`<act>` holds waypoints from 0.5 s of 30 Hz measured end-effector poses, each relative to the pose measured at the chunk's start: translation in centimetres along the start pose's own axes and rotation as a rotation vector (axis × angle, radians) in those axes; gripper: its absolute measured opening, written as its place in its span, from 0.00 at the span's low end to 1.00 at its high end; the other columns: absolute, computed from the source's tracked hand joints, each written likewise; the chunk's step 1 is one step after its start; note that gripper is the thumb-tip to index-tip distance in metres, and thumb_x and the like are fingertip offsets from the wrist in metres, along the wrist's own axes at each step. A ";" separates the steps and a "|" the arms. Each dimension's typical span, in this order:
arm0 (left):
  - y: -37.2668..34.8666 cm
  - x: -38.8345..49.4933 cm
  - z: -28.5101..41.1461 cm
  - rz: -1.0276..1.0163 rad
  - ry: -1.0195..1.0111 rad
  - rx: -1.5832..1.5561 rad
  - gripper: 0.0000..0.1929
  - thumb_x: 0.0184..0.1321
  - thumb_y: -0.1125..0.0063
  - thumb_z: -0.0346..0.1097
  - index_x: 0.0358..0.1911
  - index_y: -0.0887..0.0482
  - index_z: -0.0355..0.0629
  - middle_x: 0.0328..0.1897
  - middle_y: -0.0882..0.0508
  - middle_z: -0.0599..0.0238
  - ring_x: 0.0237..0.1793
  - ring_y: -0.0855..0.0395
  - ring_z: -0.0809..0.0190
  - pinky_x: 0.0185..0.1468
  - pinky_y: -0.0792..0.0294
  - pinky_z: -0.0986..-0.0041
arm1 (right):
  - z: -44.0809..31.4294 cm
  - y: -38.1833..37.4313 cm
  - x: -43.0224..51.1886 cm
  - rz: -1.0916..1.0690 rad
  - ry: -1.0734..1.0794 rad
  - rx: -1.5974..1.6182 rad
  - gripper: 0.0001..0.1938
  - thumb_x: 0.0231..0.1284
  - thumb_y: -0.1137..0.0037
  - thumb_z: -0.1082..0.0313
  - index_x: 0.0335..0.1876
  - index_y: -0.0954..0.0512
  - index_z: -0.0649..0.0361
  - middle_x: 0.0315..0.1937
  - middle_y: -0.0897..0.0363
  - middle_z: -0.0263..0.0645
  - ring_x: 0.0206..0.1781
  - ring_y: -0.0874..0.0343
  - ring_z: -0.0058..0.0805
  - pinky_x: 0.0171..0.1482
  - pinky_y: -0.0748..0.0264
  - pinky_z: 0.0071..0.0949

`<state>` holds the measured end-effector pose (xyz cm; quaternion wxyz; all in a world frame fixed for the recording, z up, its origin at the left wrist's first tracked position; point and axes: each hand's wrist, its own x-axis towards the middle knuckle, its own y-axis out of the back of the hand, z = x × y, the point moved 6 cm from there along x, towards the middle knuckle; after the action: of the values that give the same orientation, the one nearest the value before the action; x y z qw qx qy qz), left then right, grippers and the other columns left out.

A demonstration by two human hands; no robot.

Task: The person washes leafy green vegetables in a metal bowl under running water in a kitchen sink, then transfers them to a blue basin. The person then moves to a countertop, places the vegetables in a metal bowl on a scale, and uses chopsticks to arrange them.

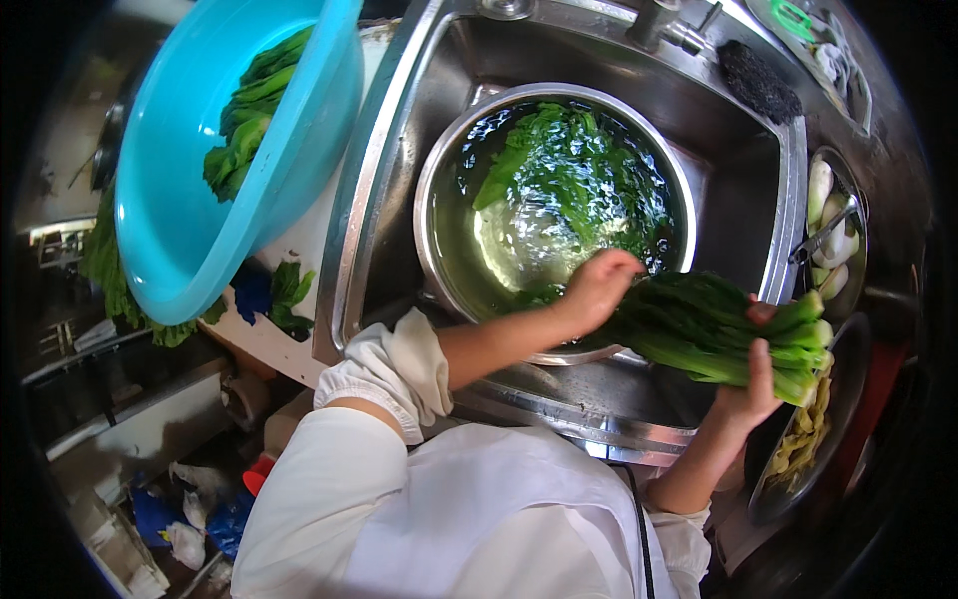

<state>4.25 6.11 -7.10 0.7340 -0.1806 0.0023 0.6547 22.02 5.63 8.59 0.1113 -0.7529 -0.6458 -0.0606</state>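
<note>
My right hand [752,385] holds a bunch of leafy greens [696,326] by its pale stem ends, over the near right side of a stainless steel sink [554,389]. The bunch's dark leaves point left, across the rim of a round metal basin [423,217]. My left hand [602,288] is over the basin's near edge, close to the leaf tips, its fingers curled; whether it grips a leaf cannot be told. More greens [569,172] lie in the water inside the basin, which sits in the sink.
A turquoise plastic tub [176,262] with greens stands tilted left of the sink. The faucet [685,34] and a black scrubber [757,82] are at the far rim. At right are a bowl of pale vegetables with a peeler [823,232] and a metal bowl [853,374] with yellowish food.
</note>
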 end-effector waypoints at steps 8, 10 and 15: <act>8.7 7.6 -14.6 0.398 0.586 -0.012 0.18 0.52 0.40 0.39 0.42 0.30 0.39 0.32 0.22 0.62 0.25 0.27 0.65 0.24 0.33 0.73 | -2.9 2.6 0.9 0.048 0.111 0.003 0.34 0.44 0.50 0.67 0.60 0.44 0.71 0.42 0.32 0.47 0.50 0.34 0.39 0.64 0.50 0.48; 8.6 8.0 -14.3 0.424 0.551 -0.189 0.18 0.52 0.41 0.36 0.44 0.32 0.40 0.34 0.23 0.61 0.25 0.26 0.65 0.23 0.34 0.73 | -2.8 2.9 0.9 0.066 0.099 -0.002 0.34 0.44 0.50 0.68 0.60 0.44 0.72 0.43 0.32 0.48 0.50 0.34 0.39 0.64 0.50 0.49; 8.9 5.9 -11.5 0.326 0.503 -0.227 0.16 0.57 0.46 0.39 0.44 0.34 0.41 0.34 0.22 0.59 0.33 0.21 0.62 0.26 0.31 0.73 | -2.4 3.5 1.1 0.110 0.069 0.025 0.33 0.44 0.51 0.70 0.60 0.44 0.73 0.44 0.31 0.50 0.50 0.33 0.40 0.64 0.48 0.48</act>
<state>-0.80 9.38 -21.63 0.5711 -0.4148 0.1396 0.6945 25.80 5.58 10.86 0.1462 -0.7833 -0.5999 -0.0722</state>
